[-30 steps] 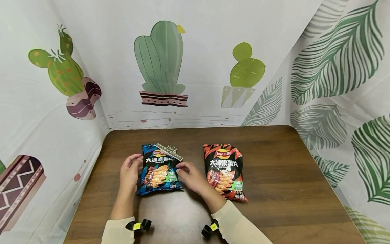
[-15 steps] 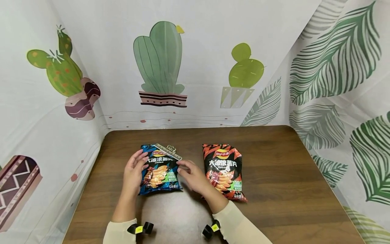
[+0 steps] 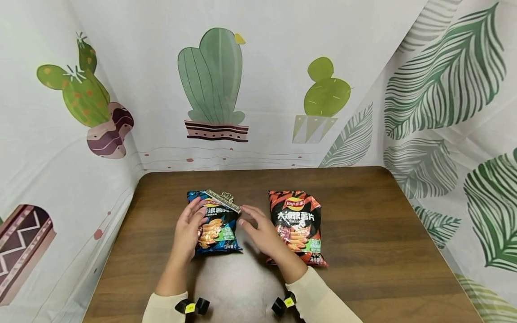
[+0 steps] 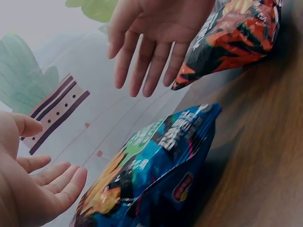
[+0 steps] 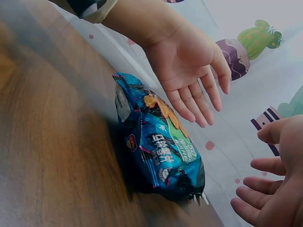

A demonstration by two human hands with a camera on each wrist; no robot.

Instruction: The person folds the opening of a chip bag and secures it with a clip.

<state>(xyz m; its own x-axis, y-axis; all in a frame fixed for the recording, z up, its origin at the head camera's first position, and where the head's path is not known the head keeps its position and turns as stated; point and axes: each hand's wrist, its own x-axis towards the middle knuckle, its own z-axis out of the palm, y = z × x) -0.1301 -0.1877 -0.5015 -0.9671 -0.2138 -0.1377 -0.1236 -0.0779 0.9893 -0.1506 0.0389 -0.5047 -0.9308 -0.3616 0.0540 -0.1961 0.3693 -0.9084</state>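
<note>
A blue bag of potato chips (image 3: 220, 231) lies face up on the left half of the table. A long clip with a keyboard pattern (image 3: 223, 200) sits slantwise across its upper right corner. My left hand (image 3: 190, 229) hovers over the bag's left side, fingers loosely extended. Beside the bag's right edge, close to the clip's lower end, is my right hand (image 3: 262, 231), its fingers relaxed. Both palms face each other across the bag, as the right wrist view shows with the left hand (image 5: 184, 66) above the bag. Neither hand grips anything.
A red bag of potato chips (image 3: 296, 226) lies to the right, partly behind the right forearm in the head view. The wooden table (image 3: 375, 233) is backed by a white cloth (image 3: 266, 89) printed with cacti and leaves.
My left hand has moved right, from the blue bag's left edge to over its left part. The right hand has shifted slightly right, away from the bag, its fingers straighter.
</note>
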